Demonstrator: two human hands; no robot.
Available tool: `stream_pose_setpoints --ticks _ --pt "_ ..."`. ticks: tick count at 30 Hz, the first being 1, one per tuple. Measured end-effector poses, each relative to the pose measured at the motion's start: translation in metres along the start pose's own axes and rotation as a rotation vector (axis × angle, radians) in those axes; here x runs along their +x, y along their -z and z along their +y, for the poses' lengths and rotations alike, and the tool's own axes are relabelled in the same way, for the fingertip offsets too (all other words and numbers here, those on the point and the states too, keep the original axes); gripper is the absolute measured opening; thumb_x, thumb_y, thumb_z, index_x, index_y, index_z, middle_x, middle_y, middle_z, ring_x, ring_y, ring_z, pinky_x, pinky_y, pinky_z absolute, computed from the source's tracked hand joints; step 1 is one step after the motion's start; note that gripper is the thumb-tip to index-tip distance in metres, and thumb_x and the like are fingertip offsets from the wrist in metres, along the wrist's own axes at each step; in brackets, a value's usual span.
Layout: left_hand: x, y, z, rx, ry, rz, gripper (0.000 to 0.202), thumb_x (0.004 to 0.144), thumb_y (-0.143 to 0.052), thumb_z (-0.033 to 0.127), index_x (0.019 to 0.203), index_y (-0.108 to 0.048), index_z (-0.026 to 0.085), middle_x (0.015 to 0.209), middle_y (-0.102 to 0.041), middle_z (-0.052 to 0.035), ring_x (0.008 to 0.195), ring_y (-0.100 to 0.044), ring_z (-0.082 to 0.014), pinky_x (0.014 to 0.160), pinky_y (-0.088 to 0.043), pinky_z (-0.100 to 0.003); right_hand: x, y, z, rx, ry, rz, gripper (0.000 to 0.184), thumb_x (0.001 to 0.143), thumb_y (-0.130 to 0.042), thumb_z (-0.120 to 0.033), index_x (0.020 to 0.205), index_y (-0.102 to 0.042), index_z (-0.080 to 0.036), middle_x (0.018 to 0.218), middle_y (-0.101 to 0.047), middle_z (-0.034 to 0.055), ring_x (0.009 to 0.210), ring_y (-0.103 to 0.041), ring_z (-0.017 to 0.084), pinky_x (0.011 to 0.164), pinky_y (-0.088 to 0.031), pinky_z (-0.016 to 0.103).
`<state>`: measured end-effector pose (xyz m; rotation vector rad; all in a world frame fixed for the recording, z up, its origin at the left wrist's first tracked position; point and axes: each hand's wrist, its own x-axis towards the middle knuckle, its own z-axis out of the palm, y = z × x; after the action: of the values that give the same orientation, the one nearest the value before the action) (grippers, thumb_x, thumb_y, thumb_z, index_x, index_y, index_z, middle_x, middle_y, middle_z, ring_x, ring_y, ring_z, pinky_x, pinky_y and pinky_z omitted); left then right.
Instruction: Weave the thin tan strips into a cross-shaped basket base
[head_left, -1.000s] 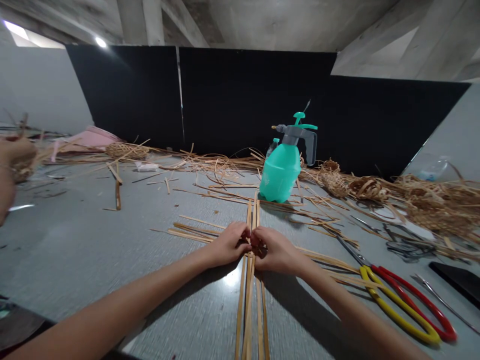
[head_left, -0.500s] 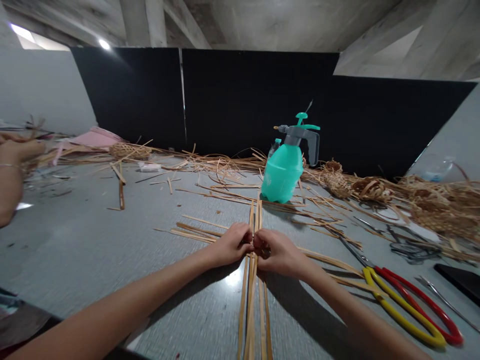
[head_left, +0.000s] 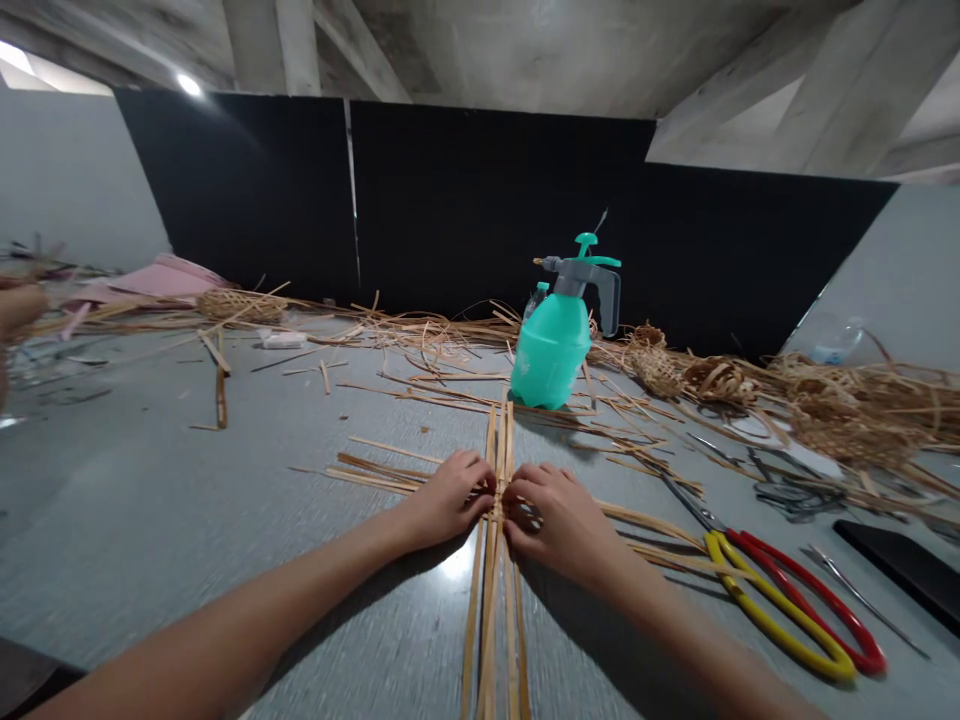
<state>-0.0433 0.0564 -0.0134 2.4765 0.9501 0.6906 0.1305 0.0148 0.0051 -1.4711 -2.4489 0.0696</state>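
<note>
Several thin tan strips, likely bamboo or cane (head_left: 491, 610), cross on the grey table, some running toward me and others out to both sides. At the crossing they form a small woven patch (head_left: 497, 500). My left hand (head_left: 454, 500) pinches the strips at the patch's left side, thumb and fingers curled together. Opposite it, my right hand (head_left: 551, 510) grips the right side, its fingertips bent down onto the strips. The side strips pass under both hands, so part of the weave is hidden.
A green spray bottle (head_left: 551, 345) stands behind the strips. Scissors with red and yellow handles (head_left: 780, 600) lie at the right, near a black flat object (head_left: 900, 570). Woven baskets (head_left: 720, 385) and loose strips line the back. Another person's hand (head_left: 19, 305) shows at far left.
The view has turned slightly right. My right hand's fingers have spread a little apart from my left hand at the crossing. The other person's arm has mostly left the view.
</note>
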Motion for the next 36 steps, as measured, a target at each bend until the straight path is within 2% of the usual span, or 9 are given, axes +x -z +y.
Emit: stream_pose_setpoints --ticks 6,9,12,17,21,25,29,33,36 --pt "0.0 -0.001 0.001 -0.012 0.024 0.008 0.004 0.082 -0.053 0.013 0.082 -0.052 0.017 0.088 -0.053 -0.0044 0.089 -0.047 -0.0192 0.081 -0.039 -0.031 0.001 -0.003 0.001 -0.047 0.005 -0.005 0.013 0.077 -0.055 -0.021 0.075 -0.067 -0.02 0.087 -0.064 0.005 0.086 -0.05 0.022 0.075 -0.028 0.036" --pt "0.0 -0.001 0.002 -0.008 0.035 0.018 0.005 0.081 -0.055 0.013 0.083 -0.053 0.017 0.088 -0.054 -0.0045 0.09 -0.047 -0.0196 0.081 -0.039 -0.031 0.0 -0.001 0.001 0.005 -0.008 0.004 0.014 0.078 -0.055 -0.023 0.076 -0.069 -0.021 0.092 -0.064 0.0049 0.089 -0.051 0.022 0.076 -0.029 0.036" --pt "-0.001 -0.001 0.002 0.023 0.024 0.004 0.006 0.082 -0.054 0.012 0.085 -0.054 0.017 0.089 -0.054 -0.0049 0.091 -0.047 -0.0199 0.081 -0.039 -0.031 0.0 -0.001 0.001 0.103 -0.009 0.014 0.014 0.078 -0.055 -0.021 0.076 -0.068 -0.019 0.09 -0.064 0.0056 0.089 -0.052 0.022 0.077 -0.032 0.035" --pt "0.002 -0.001 0.003 0.072 0.053 -0.032 0.004 0.082 -0.055 0.014 0.086 -0.053 0.015 0.091 -0.054 -0.0059 0.091 -0.047 -0.0205 0.081 -0.039 -0.032 0.009 -0.006 0.007 0.29 0.026 0.02 0.009 0.07 -0.058 -0.015 0.062 -0.062 -0.015 0.078 -0.061 0.0055 0.072 -0.054 0.016 0.063 -0.038 0.025" --pt "0.009 0.001 0.004 0.086 0.076 -0.093 0.005 0.08 -0.057 0.015 0.082 -0.053 0.016 0.09 -0.054 -0.0054 0.09 -0.048 -0.0204 0.081 -0.038 -0.032 0.016 -0.01 0.014 0.328 0.053 -0.023 0.012 0.066 -0.059 -0.015 0.055 -0.056 -0.015 0.068 -0.056 0.0017 0.058 -0.048 0.011 0.053 -0.033 0.022" --pt "0.014 0.001 0.003 0.075 0.082 -0.125 0.005 0.08 -0.056 0.014 0.08 -0.051 0.016 0.087 -0.054 -0.0038 0.087 -0.048 -0.0193 0.08 -0.038 -0.031 0.017 -0.011 0.014 0.299 0.063 -0.009 0.013 0.063 -0.059 -0.014 0.053 -0.052 -0.016 0.062 -0.05 -0.0011 0.055 -0.042 0.009 0.051 -0.029 0.022" --pt "0.011 -0.001 0.0 0.033 0.051 -0.086 0.007 0.079 -0.056 0.014 0.081 -0.05 0.017 0.085 -0.053 -0.0026 0.085 -0.048 -0.0185 0.078 -0.038 -0.03 0.016 -0.012 0.012 0.329 0.081 0.019 0.015 0.062 -0.058 -0.014 0.052 -0.047 -0.016 0.06 -0.047 -0.0022 0.053 -0.04 0.009 0.049 -0.027 0.022" --pt "0.007 -0.002 0.001 -0.015 0.081 0.003 0.012 0.077 -0.059 0.015 0.08 -0.048 0.017 0.082 -0.052 -0.0019 0.08 -0.047 -0.0174 0.072 -0.038 -0.028 0.015 -0.011 0.013 0.347 0.117 0.034 0.015 0.063 -0.057 -0.015 0.053 -0.046 -0.017 0.063 -0.048 -0.0006 0.057 -0.042 0.01 0.052 -0.03 0.022" --pt "0.006 -0.002 0.003 -0.02 0.08 0.025 0.014 0.075 -0.062 0.014 0.076 -0.048 0.016 0.079 -0.051 -0.0013 0.077 -0.047 -0.0166 0.069 -0.037 -0.027 0.015 -0.012 0.015 0.336 0.107 0.043 0.014 0.064 -0.057 -0.015 0.055 -0.046 -0.017 0.066 -0.049 0.0006 0.061 -0.044 0.012 0.055 -0.032 0.023"
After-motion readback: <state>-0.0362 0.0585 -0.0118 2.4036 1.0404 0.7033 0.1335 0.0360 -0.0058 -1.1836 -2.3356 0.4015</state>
